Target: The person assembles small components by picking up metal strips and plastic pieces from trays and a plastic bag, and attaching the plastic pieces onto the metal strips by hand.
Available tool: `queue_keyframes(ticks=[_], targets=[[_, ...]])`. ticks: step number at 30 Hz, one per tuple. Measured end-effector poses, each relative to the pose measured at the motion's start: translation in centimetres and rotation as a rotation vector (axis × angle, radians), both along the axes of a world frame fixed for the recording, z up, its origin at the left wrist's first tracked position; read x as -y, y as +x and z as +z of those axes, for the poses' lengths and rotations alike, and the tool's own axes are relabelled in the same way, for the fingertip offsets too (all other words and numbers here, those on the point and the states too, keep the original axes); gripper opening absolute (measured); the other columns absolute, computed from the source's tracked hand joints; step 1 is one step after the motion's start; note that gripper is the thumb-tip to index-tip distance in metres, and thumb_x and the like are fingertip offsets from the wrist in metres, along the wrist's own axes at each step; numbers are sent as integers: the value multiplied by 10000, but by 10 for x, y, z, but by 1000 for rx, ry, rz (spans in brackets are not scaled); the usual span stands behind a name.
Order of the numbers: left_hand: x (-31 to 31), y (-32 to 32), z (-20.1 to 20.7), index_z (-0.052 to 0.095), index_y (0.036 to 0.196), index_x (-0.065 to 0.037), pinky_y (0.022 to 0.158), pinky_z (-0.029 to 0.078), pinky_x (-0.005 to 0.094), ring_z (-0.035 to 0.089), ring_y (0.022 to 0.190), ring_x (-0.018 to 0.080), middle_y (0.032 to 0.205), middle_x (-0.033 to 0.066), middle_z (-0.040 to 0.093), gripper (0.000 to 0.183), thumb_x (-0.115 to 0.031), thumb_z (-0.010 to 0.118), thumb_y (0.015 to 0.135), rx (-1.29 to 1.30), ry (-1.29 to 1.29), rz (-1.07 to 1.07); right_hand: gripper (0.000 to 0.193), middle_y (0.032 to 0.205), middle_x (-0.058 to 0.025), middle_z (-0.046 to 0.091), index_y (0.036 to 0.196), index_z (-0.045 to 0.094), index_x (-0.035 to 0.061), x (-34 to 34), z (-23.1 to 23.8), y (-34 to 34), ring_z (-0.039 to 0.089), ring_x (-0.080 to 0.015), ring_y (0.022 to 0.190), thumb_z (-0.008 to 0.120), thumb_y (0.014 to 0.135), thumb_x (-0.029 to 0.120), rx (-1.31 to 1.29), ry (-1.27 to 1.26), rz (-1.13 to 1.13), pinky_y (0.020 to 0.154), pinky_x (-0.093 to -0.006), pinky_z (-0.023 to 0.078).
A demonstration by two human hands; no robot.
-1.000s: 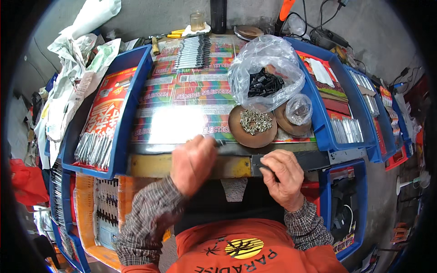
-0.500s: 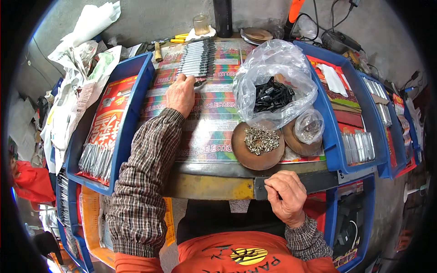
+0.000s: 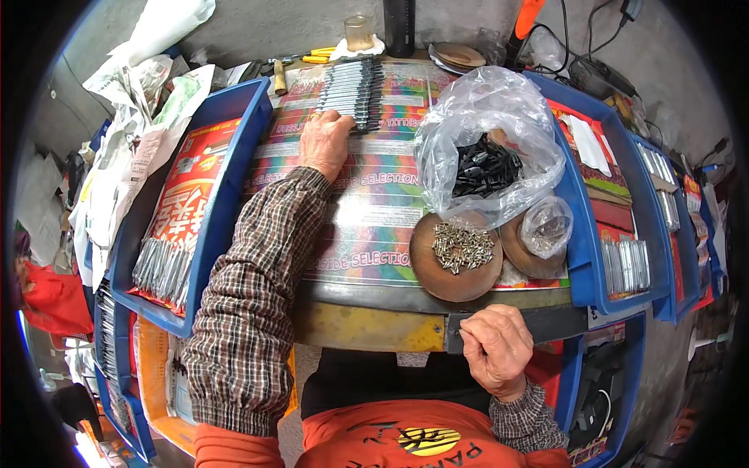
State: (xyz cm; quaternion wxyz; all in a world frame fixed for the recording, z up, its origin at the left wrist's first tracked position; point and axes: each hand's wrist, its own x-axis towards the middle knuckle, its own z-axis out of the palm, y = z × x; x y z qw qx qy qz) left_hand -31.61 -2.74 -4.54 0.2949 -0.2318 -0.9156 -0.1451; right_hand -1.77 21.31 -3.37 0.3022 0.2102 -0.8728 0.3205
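Observation:
My left hand [image 3: 324, 144] reaches across the table to the near end of a row of slim silver metal pieces with black ends [image 3: 349, 90]. Its fingers are bent over the left tip of the nearest piece and appear to pinch it; they hide part of it. My right hand [image 3: 498, 351] rests at the table's front edge, thumb and fingers drawn together, and whatever may be between them is too small to make out. Just beyond it, a round brown dish [image 3: 441, 282] carries a heap of small metal pins [image 3: 462, 248]. Behind that, a clear plastic bag [image 3: 437, 168] holds black plastic parts [image 3: 485, 165].
Blue trays [image 3: 257, 129] with metal strips flank the table left and right. A second brown dish [image 3: 519, 257] bears a small clear bag [image 3: 546, 226]. At the back stand a glass jar [image 3: 359, 33], a black cylinder [image 3: 399, 27] and yellow-handled pliers [image 3: 318, 56].
My left hand has moved slightly away from me, bringing a dark-ended piece up against the row's near end. My right hand stays at the table edge. The whole view has shifted a little.

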Motion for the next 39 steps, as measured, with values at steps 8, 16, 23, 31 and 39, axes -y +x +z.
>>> queue_keyframes(ticks=[8,16,23,31,39], targets=[[4,-7,-10,667,883,-96,790,483,423,611,879,334,887,130,619,136,-85,560,800,-123,-17,33,202,854,-94,621,889,657,17,5,-1,-1,598,-280,784,715,698,-11,-9,24,3,701,-381,504],[-12,91,30,642,838,-66,676,506,430,631,751,329,793,122,631,104,-65,577,757,-62,7,-122,181,830,-121,613,886,629,11,4,4,1,601,-317,786,684,721,-37,-26,55,-57,730,-412,497],[52,202,66,637,850,-101,620,487,358,619,675,244,733,58,594,149,-93,636,701,-127,-109,-81,171,830,-124,608,883,625,6,6,2,0,591,-317,794,669,728,-49,-20,40,-38,747,-408,485],[189,194,87,646,825,-100,614,504,422,640,718,321,750,115,627,38,-110,643,788,37,-254,342,170,829,-124,604,879,612,-1,11,4,0,589,-312,793,649,731,-74,-32,33,-42,755,-407,478],[241,185,58,644,741,-59,657,507,455,641,741,373,723,179,642,65,-109,672,711,312,-335,462,161,821,-126,603,868,604,-7,11,5,1,584,-313,793,645,731,-82,-43,42,-38,748,-400,473]])
